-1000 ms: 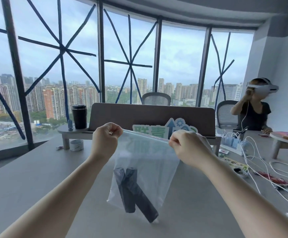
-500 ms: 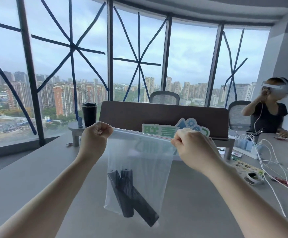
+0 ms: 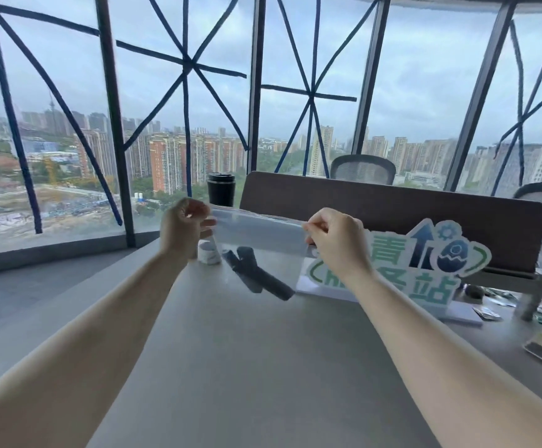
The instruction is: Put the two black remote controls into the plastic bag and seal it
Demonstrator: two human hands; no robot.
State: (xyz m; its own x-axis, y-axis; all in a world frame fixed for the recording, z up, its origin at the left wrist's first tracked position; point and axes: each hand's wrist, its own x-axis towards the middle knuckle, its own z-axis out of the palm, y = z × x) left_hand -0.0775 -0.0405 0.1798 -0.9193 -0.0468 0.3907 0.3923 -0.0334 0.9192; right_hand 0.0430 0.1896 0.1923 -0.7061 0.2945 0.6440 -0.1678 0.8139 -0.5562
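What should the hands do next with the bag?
Probably pinch along the top strip to press it shut. Both remotes already sit inside the plastic bag, and the left hand and right hand hold its top corners, stretched tight.

The bag (image 3: 260,240) is thin clear plastic, smooth and faintly glossy, milky along its top strip, and the two remotes (image 3: 256,274) inside it look like matt black plastic. The table (image 3: 263,367) has a smooth, matt grey top with a soft sheen, the divider (image 3: 392,215) behind it looks like matt brown felt-like cloth, and the sign (image 3: 424,270) is flat printed card with a slight gloss. The cup (image 3: 221,189) is dark with a satin finish, the chair (image 3: 361,169) back is grey mesh, and the window frames (image 3: 114,124) are dark matt metal crossed by blue tape (image 3: 185,63) on the glass.
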